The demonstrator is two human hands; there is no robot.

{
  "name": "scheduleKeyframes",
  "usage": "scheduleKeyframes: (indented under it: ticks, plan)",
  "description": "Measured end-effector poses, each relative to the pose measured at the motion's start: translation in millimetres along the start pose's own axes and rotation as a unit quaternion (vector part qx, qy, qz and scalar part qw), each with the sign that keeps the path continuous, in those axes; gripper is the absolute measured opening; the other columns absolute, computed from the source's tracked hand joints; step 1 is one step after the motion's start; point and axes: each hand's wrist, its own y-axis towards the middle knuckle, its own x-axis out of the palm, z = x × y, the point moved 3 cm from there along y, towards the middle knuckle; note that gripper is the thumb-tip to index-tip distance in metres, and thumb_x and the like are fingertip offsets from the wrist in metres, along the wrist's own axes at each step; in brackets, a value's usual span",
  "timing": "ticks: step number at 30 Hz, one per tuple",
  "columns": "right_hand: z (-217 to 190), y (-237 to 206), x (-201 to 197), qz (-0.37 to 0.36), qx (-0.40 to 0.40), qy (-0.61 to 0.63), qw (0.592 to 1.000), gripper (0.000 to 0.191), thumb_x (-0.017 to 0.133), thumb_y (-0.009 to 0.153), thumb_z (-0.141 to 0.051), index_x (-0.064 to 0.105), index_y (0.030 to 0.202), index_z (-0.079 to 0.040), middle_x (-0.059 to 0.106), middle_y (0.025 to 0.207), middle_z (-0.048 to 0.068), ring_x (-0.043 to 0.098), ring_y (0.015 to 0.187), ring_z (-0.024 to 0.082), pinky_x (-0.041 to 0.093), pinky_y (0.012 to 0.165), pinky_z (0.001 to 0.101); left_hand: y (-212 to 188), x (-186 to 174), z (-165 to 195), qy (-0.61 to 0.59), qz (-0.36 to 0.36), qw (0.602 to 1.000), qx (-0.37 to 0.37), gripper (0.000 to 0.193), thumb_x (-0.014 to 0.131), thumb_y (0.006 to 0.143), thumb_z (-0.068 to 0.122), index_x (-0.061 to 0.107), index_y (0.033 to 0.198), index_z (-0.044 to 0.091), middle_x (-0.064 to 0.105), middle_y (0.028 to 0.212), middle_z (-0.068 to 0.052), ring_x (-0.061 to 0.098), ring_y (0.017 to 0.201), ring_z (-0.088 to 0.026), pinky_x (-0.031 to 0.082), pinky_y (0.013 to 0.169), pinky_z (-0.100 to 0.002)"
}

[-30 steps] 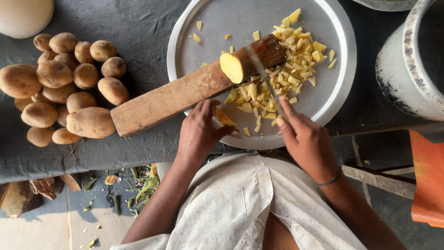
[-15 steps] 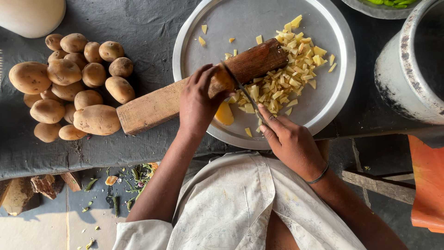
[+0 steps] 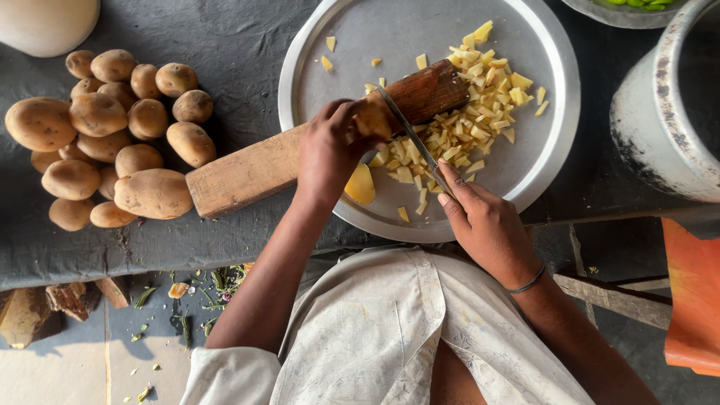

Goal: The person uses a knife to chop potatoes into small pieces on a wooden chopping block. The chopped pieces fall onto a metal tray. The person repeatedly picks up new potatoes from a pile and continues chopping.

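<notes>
Since a moment ago the left hand point(image 3: 330, 150) has slid up the wooden board point(image 3: 255, 169), fingers curled round a potato piece point(image 3: 373, 120) at the steel plate's point(image 3: 547, 157) middle. Right hand point(image 3: 484, 221) pinches the knife point(image 3: 412, 139); better to keep fingertips tucked behind the blade.

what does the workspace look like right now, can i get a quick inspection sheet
surface: dark grey cloth-covered table
job's things: round steel tray holding a long wooden board, diced yellow potato pieces, a peeled potato half
clutter: pile of whole brown potatoes; peel scraps on the floor
hands: left hand holds a potato piece on the board; right hand holds a thin knife
cables: nothing seen
surroundings: large metal pot, white round vessel, orange object
</notes>
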Motion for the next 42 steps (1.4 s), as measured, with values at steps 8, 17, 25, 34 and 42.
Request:
scheduleKeyframes:
  ticks: [8,17,25,34,42]
  plan:
    - [-5,1,-11,-0.012,0.012,-0.036,0.999,0.051,0.061,0.103,-0.021,0.051,0.153,-0.014,0.067,0.081,0.014,0.069,0.065,0.028,0.058,0.058,0.0399,30,22,-3,-0.024,-0.038,0.999,-0.02,0.057,0.096,0.064,0.027,0.071,0.112,0.007,0.073,0.111,-0.008,0.076,0.087,-0.023,0.062,0.078,-0.037]
    - [-8,12,-12,-0.001,-0.017,-0.017,1.0,0.051,0.063,0.103,-0.018,0.051,0.153,-0.014,0.067,0.078,0.012,0.068,0.063,0.025,0.057,0.057,0.0382,29,19,-7,-0.026,-0.035,0.999,-0.002,0.053,0.094,0.069,0.025,0.071,0.112,0.005,0.073,0.111,-0.011,0.075,0.093,-0.03,0.06,0.081,-0.04]
    - [9,50,24,0.009,-0.052,-0.046,0.998,0.057,0.066,0.1,-0.016,0.05,0.155,-0.01,0.065,0.07,0.017,0.067,0.058,0.03,0.056,0.055,0.043,34,17,0,-0.009,-0.056,0.998,0.007,0.056,0.094,0.066,0.027,0.071,0.112,0.006,0.073,0.108,-0.011,0.075,0.092,-0.029,0.06,0.08,-0.041]
    - [8,35,14,0.017,-0.062,-0.038,0.997,0.053,0.067,0.1,-0.018,0.053,0.151,-0.01,0.068,0.076,0.017,0.069,0.065,0.032,0.056,0.059,0.0443,40,25,20,0.22,-0.169,0.956,0.093,0.06,0.083,0.078,0.042,0.06,0.125,0.013,0.056,0.111,-0.015,0.067,0.097,-0.032,0.06,0.075,-0.043]
    - [12,-42,-19,-0.027,0.011,-0.031,0.999,0.055,0.067,0.096,-0.016,0.053,0.149,-0.012,0.069,0.077,0.014,0.068,0.058,0.026,0.055,0.052,0.0385,37,22,11,0.162,-0.118,0.976,0.087,0.065,0.083,0.076,0.043,0.06,0.13,0.015,0.06,0.115,-0.013,0.068,0.098,-0.03,0.06,0.077,-0.041]
